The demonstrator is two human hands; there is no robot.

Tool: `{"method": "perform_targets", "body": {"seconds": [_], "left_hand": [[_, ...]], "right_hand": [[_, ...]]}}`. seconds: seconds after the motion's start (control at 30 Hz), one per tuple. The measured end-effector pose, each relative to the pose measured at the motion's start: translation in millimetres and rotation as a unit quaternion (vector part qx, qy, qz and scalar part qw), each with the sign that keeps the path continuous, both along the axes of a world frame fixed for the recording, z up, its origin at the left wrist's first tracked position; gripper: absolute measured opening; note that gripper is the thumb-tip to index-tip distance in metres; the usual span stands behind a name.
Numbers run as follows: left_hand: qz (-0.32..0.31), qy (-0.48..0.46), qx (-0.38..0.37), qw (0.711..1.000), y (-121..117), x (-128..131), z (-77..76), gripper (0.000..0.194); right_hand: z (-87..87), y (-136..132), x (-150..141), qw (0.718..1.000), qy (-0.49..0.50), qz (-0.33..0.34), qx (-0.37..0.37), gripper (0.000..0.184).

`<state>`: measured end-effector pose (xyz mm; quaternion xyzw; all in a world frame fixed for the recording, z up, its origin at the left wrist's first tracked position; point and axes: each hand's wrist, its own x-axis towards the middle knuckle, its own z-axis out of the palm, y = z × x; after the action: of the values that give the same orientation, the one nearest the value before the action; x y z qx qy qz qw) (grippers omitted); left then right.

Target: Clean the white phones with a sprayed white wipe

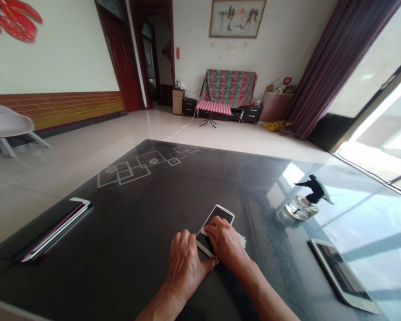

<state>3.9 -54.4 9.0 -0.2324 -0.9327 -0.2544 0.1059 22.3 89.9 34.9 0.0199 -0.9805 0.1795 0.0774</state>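
A white-framed smartphone (223, 213) lies face up on the dark glossy table (147, 249), tilted away to the right. My left hand (185, 263) grips its near end, fingertips on the left edge and thumb at the lower right corner. Pressed on the screen, my right hand (225, 240) has its fingers bunched over a small white cloth (242, 240). The cloth's jagged edge sticks out to the right of that hand, and a bit shows under the fingertips. The rest of it is hidden, as is the middle of the phone.
To the right stands a clear spray bottle (297, 209) with a black trigger head. Nearer, a white-framed tablet (344, 274) lies by the table's right side. Several thin devices (58, 229) are stacked at the left edge. A white chair (8, 121) stands beyond on the floor.
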Motion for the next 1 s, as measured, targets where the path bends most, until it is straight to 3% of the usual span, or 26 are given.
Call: {"method": "perform_targets", "body": {"seconds": [0.13,0.23,0.5,0.77,1.0], "left_hand": [[0.001,0.003,-0.003,1.0,0.5,0.7,-1.5,0.024],[0.001,-0.002,-0.003,1.0,0.6,1.5,-0.8,0.023],[-0.001,-0.005,0.017,1.0,0.0,0.1,-4.5,0.04],[-0.004,0.003,0.013,1.0,0.3,0.7,-4.5,0.04],[0.011,0.001,0.002,1.0,4.0,3.8,-1.3,0.034]], "right_hand": [[2.7,-7.3,15.5,0.999,-0.017,0.044,-0.005,0.026],[2.9,-9.0,15.1,0.999,-0.02,0.038,0.002,0.027],[-0.8,15.1,-20.1,0.998,0.006,-0.036,0.041,0.03],[-2.7,46.4,-50.4,0.993,0.014,-0.091,0.073,0.032],[-1.7,22.6,-18.5,0.995,0.013,-0.051,0.081,0.03]]}}
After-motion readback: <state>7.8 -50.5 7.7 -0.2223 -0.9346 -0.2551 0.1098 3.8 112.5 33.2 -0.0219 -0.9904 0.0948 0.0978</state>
